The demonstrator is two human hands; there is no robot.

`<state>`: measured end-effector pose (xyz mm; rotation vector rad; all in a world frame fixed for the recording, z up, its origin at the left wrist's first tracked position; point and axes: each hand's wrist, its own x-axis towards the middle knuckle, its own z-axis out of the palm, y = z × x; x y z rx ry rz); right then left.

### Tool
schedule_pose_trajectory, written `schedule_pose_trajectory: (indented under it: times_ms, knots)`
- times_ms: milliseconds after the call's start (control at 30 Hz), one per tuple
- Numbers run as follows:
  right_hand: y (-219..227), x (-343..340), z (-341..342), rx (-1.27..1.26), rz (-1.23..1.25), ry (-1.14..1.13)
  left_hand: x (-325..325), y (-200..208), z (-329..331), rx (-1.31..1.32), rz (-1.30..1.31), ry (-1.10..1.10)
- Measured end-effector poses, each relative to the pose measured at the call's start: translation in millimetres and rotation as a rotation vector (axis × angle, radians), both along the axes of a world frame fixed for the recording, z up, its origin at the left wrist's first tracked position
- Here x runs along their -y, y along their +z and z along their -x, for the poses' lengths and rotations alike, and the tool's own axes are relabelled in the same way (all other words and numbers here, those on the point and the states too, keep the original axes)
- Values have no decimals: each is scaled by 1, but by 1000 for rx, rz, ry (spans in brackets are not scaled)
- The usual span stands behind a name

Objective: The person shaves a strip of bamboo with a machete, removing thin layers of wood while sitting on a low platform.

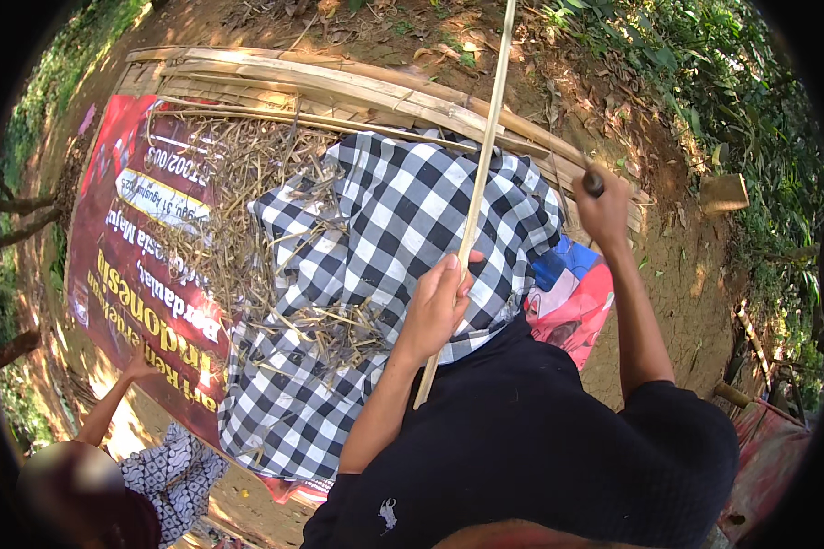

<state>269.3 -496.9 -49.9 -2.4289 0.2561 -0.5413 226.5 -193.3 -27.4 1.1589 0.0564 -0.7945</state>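
My left hand (441, 304) is closed around a long, pale bamboo strip (486, 151). The strip slants from my lap up past the top edge of the picture. Out to the right, my raised right hand (606, 206) grips a tool with a dark, rounded handle end (594, 181); its working part cannot be made out. A black-and-white checkered cloth (403, 197) covers my lap and legs. Thin, curly shavings (334, 336) lie on its folds.
A dark red printed banner (110, 247) spreads to the left, strewn with shavings (238, 197). Split bamboo lengths (339, 84) lie along the far side. Another person's hand (139, 366) rests at the banner's near left edge. A wooden block (723, 193) stands on the right.
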Motion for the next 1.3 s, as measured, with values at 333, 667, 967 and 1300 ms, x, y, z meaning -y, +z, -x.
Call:
schedule_pose_trajectory:
  times_ms: [333, 667, 967, 1300]
  knots:
    - [7, -67, 55, -196, 342, 395, 7, 13, -3, 668, -546, 73]
    - [3, 42, -41, -244, 293, -211, 12, 21, 20, 664, -622, 150]
    - [3, -42, 46, -122, 139, 154, 32, 15, -3, 665, -459, 69]
    - [-3, -53, 76, -226, -233, 38, 53, 9, -1, 37, -97, -208]
